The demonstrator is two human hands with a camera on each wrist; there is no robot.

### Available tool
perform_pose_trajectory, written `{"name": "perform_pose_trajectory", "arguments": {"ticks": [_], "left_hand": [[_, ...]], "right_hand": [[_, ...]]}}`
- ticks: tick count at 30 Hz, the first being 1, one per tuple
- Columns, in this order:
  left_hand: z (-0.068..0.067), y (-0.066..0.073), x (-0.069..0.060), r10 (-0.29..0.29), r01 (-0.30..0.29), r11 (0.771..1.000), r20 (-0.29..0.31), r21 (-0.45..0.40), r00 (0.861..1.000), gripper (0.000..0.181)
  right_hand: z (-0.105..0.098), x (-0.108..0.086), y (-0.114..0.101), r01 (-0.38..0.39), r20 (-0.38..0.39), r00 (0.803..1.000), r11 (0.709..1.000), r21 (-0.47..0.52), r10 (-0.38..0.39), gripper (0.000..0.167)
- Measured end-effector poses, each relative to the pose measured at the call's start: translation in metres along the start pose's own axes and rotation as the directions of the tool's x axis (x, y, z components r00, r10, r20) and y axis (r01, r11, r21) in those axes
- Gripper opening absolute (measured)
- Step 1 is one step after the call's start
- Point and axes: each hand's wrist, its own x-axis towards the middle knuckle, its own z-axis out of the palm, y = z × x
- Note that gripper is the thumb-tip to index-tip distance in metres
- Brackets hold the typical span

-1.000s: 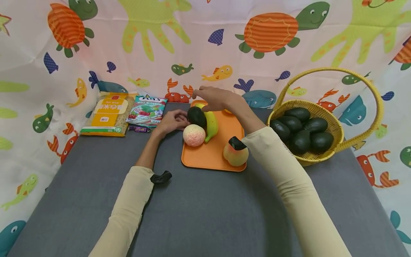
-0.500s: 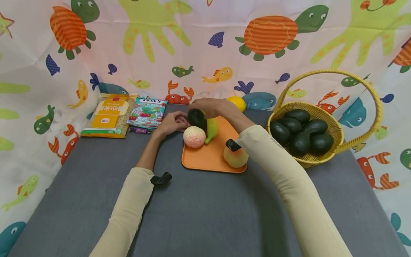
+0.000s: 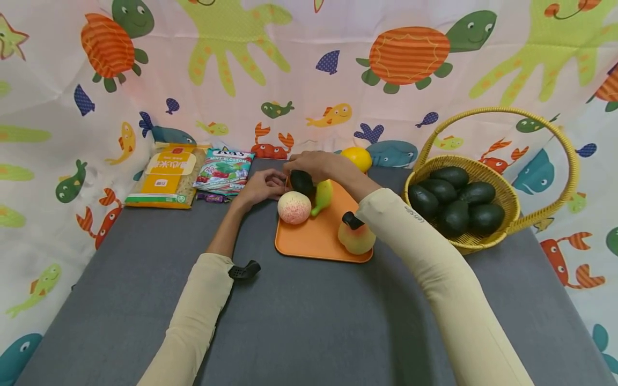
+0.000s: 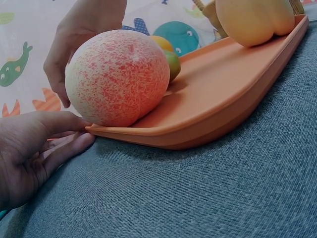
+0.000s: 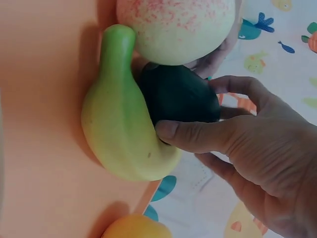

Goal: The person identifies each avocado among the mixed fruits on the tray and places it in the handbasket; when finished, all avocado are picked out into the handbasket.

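My right hand [image 3: 315, 165] grips a dark green avocado [image 5: 178, 94], its thumb on the near side and fingers round the far side in the right wrist view. The avocado is at the left side of an orange tray [image 3: 318, 241], between a yellow-green banana [image 5: 111, 119] and a pale, red-speckled peach [image 4: 119, 79]. The banana touches the avocado. With thumb above and fingers below, my left hand [image 4: 34, 148] pinches the tray's rim beside the speckled peach. A yellow-orange peach [image 3: 356, 239] sits in the tray's near right corner.
A yellow fruit [image 3: 357, 158] lies at the tray's far end, partly behind my right forearm. On the right stands a tall-handled yellow wicker basket [image 3: 514, 206] with several avocados. A grain bag [image 3: 169, 174], a candy bag [image 3: 224, 170] and a purple wrapped sweet [image 3: 212, 198] lie left.
My right hand has come down from above the tray and taken hold of the avocado, which has shifted slightly right. The left hand has stayed at the tray's left edge.
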Motion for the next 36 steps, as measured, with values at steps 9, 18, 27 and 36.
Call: {"name": "perform_pose_trajectory", "arguments": {"ticks": [9,18,27,36], "left_hand": [[0.001,0.002,0.003,0.039,-0.039,0.999,0.006,0.001,0.999,0.044],[-0.001,0.001,0.001,0.016,-0.016,1.000,-0.004,-0.002,1.000,0.044],[-0.005,0.003,0.004,0.038,-0.038,0.999,-0.014,0.004,0.999,0.044],[-0.002,0.002,0.006,0.033,-0.033,0.999,0.001,-0.024,0.999,0.048]], "right_hand": [[-0.007,-0.019,0.002,-0.066,-0.113,0.991,0.998,0.005,0.066,0.070],[-0.016,-0.054,0.007,-0.087,-0.296,0.947,0.988,0.125,0.120,0.067],[-0.022,-0.108,0.021,0.002,-0.488,0.861,0.959,0.284,0.143,0.067],[-0.018,-0.176,0.028,-0.095,-0.536,0.812,0.957,0.273,0.233,0.062]]}}
